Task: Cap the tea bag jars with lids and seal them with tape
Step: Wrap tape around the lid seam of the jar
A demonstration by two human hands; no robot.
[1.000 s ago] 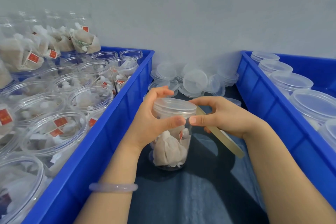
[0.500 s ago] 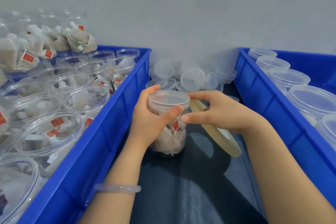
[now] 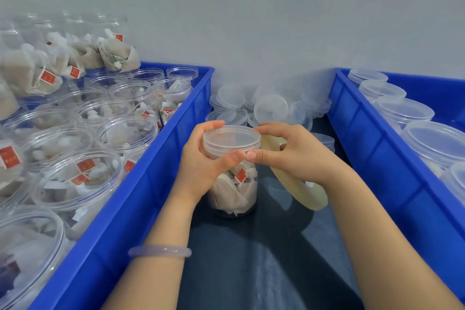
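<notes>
Centre frame: the jar stands on the table, with the lid on its mouth.
Flanks: the left hand grips the jar's left side and the right hand is at its right, thumbs meeting in front.
Just right of the jar: the tape roll, held in the right hand.
Left side: the left crate with open jars inside, and stacked jars on top at upper left.
Right edge: the right crate, with capped jars in a row.
Behind, between the crates: loose lids heaped by the wall.
</notes>
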